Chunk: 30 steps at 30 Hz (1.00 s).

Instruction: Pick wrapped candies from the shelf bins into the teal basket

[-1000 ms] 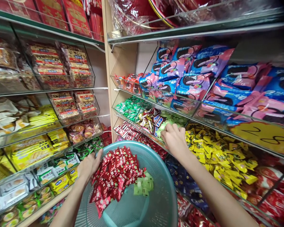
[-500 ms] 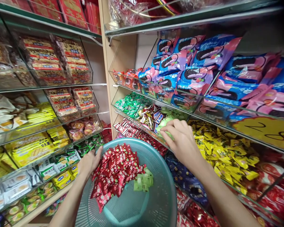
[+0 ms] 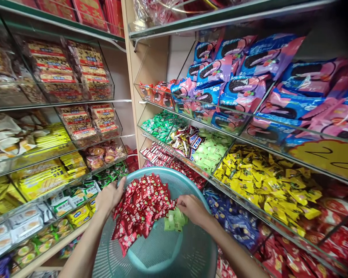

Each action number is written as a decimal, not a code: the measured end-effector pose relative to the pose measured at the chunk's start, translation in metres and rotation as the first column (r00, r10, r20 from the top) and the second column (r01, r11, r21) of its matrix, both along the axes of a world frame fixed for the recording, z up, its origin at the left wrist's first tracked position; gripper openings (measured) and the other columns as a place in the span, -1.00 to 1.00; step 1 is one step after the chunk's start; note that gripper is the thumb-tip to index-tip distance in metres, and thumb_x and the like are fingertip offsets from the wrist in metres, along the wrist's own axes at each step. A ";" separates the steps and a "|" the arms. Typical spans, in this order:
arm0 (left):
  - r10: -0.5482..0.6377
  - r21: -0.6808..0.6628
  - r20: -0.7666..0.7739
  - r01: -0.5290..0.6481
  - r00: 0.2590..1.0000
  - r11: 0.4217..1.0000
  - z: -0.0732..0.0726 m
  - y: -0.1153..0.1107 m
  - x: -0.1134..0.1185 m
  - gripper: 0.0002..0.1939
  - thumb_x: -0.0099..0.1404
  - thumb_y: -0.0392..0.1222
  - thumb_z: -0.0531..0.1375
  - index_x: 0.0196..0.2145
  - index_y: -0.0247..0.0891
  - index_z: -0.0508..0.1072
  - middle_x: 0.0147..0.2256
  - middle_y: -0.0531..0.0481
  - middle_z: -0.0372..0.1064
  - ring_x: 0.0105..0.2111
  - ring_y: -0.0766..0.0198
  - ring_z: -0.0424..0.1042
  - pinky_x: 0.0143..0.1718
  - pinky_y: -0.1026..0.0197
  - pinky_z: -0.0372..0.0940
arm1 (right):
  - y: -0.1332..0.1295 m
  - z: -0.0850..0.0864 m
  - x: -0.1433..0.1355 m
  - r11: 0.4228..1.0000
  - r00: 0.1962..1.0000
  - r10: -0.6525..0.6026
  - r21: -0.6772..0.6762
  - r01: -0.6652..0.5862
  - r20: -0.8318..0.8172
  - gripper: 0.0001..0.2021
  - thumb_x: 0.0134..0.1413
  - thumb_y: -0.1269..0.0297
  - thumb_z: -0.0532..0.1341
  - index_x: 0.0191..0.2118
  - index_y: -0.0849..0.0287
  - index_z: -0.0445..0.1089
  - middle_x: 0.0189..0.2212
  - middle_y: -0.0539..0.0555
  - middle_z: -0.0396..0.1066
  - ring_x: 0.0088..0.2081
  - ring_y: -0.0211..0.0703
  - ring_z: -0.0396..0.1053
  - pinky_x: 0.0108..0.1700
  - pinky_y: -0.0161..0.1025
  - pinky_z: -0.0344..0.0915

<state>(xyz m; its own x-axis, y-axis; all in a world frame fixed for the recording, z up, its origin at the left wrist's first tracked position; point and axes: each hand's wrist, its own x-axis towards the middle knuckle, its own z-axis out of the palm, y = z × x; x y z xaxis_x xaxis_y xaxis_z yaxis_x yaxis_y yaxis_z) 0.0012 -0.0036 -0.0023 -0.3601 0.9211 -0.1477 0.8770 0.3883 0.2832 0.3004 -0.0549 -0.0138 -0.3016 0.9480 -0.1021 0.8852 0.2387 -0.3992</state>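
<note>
A teal plastic basket (image 3: 174,255) fills the lower middle of the view. My left hand (image 3: 109,196) is closed on its left rim, thumb over the edge. In the basket lies a heap of red candy packets (image 3: 142,208), with a small pile of light green wrapped candies (image 3: 175,220) to its right. My right hand (image 3: 191,208) is inside the basket at its right side, just above the green candies. Its fingers are curled together, and whatever they hold is hidden.
Beyond the rim, a shelf bin holds more green candies (image 3: 211,152), beside Snickers bars (image 3: 195,141) and yellow candies (image 3: 266,185). Blue cookie packs (image 3: 243,85) are on the shelf above. Glass-fronted shelves of packaged biscuits (image 3: 52,71) stand on the left.
My right hand has come down and left from the green candy bin into the basket. My left hand stays on the rim.
</note>
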 end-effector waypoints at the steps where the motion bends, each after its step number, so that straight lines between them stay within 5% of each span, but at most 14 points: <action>1: 0.003 0.000 -0.003 -0.003 1.000 1.000 0.000 0.000 0.000 -0.09 0.03 0.41 -0.38 -0.19 -0.31 0.44 -0.25 -0.39 0.44 -0.20 -0.16 0.40 -0.23 -0.04 0.20 | -0.001 -0.004 0.000 1.000 1.000 -0.001 -0.012 0.001 0.009 -0.84 0.01 0.39 0.04 -0.43 0.16 0.36 -0.49 -0.02 0.39 -0.41 -0.27 0.27 -0.41 -0.34 -0.03; 8: -0.002 0.005 -0.009 0.002 1.000 1.000 0.001 0.001 0.001 -0.12 0.03 0.41 -0.36 -0.23 -0.29 0.45 -0.27 -0.36 0.45 -0.22 -0.15 0.41 -0.25 -0.03 0.21 | -0.007 -0.016 -0.002 0.996 0.998 -0.002 -0.086 0.008 0.067 -0.86 -0.01 0.38 0.06 -0.40 0.14 0.35 -0.46 -0.01 0.39 -0.38 -0.25 0.30 -0.42 -0.35 -0.02; 19: -0.022 -0.003 -0.031 0.022 0.999 1.000 0.004 0.004 0.005 -0.10 0.03 0.41 -0.38 -0.21 -0.30 0.43 -0.26 -0.39 0.44 -0.21 -0.16 0.41 -0.25 -0.05 0.21 | -0.012 -0.018 0.000 0.991 0.989 -0.127 -0.020 0.129 0.076 -0.75 0.13 0.22 -0.05 -0.35 0.11 0.35 -0.40 0.05 0.42 -0.30 -0.16 0.34 -0.36 -0.30 0.04; 27: -0.059 -0.001 -0.042 0.059 0.997 0.998 0.004 0.008 0.010 -0.12 0.03 0.41 -0.38 -0.27 -0.31 0.44 -0.27 -0.38 0.44 -0.23 -0.14 0.41 -0.24 -0.03 0.21 | -0.013 -0.029 0.007 0.997 0.993 -0.063 0.038 0.067 -0.096 -0.69 0.08 0.40 -0.06 -0.04 0.19 0.21 -0.12 0.08 0.34 -0.08 -0.18 0.21 -0.09 -0.35 0.07; 30: -0.065 0.011 -0.045 0.066 0.997 0.998 0.005 0.008 0.010 -0.13 0.04 0.41 -0.36 -0.28 -0.31 0.45 -0.28 -0.37 0.45 -0.24 -0.14 0.42 -0.25 -0.03 0.22 | -0.014 -0.032 0.005 1.000 0.999 -0.018 0.007 0.018 -0.046 -0.63 0.01 0.46 -0.03 -0.01 0.22 0.18 -0.12 0.11 0.33 -0.08 -0.14 0.19 -0.09 -0.31 0.06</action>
<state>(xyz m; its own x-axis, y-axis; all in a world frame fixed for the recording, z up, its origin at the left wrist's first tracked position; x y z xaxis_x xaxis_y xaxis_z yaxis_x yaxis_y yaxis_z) 0.0115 0.0045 0.0025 -0.3051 0.9446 -0.1213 0.9123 0.3264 0.2474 0.3055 -0.0690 -0.0462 -0.2889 0.9539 -0.0813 0.8700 0.2261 -0.4381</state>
